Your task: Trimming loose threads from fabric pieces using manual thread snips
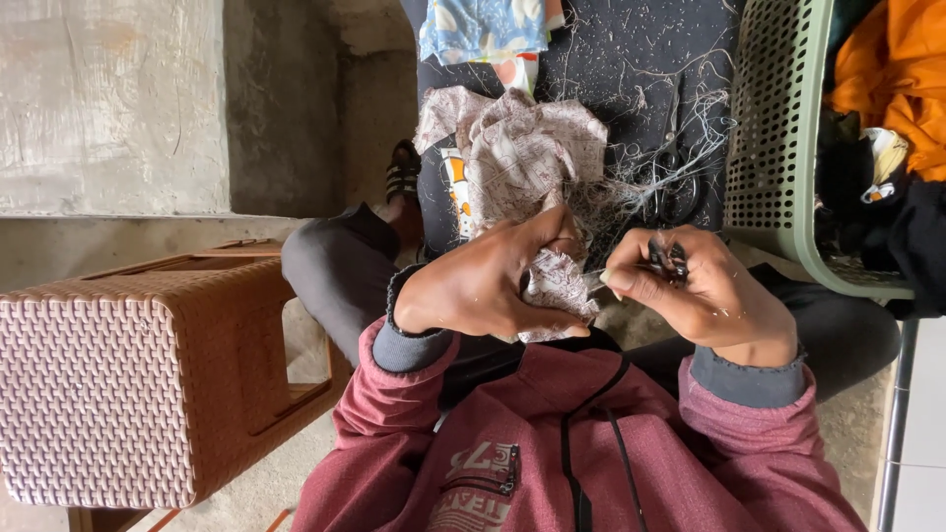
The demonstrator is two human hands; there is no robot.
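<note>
patterned cloth (522, 158) pinched in left hand (483, 286)

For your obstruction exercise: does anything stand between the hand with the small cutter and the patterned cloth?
Nothing visible does. The right hand holds a small dark cutter right beside the patterned cloth, which the left hand grips; only loose threads lie there.

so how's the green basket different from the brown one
The green basket has punched holes in its wall, while the brown basket has a tight woven pattern. The green basket holds orange and dark clothes; the brown basket lies on its side, and nothing shows in it. Both look like plastic and sit on the floor beside the person.
</note>
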